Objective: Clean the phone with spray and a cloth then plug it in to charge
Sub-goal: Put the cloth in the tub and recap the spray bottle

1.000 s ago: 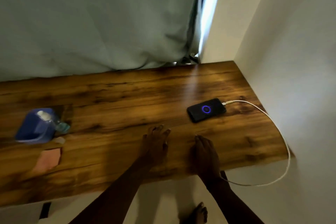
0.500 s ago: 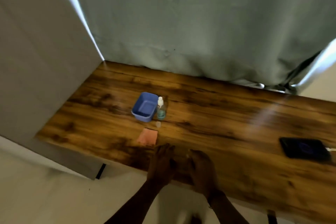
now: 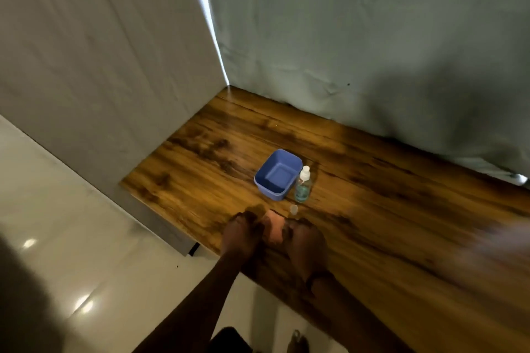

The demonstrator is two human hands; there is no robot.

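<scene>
A small pink cloth (image 3: pixel 274 229) lies flat near the front edge of the wooden table (image 3: pixel 387 209). My left hand (image 3: pixel 243 233) is at its left edge and my right hand (image 3: pixel 304 241) at its right edge, palms down, fingertips touching the cloth. The fingers are blurred and I see no clear grip. Just beyond the cloth stands a clear spray bottle (image 3: pixel 303 185) with a white top and bluish liquid. A small clear cap (image 3: pixel 293 209) lies between bottle and cloth. The phone and its cable are out of view.
An empty blue plastic tub (image 3: pixel 277 175) sits touching the bottle's left side. A grey curtain (image 3: pixel 372 51) hangs behind the table and a white panel (image 3: pixel 100 66) closes its left end. Pale tiled floor (image 3: pixel 71 238) lies below left.
My view has swung left, so the phone and cable have left the frame. Both hands have slid left along the table's front edge and now flank the pink cloth.
</scene>
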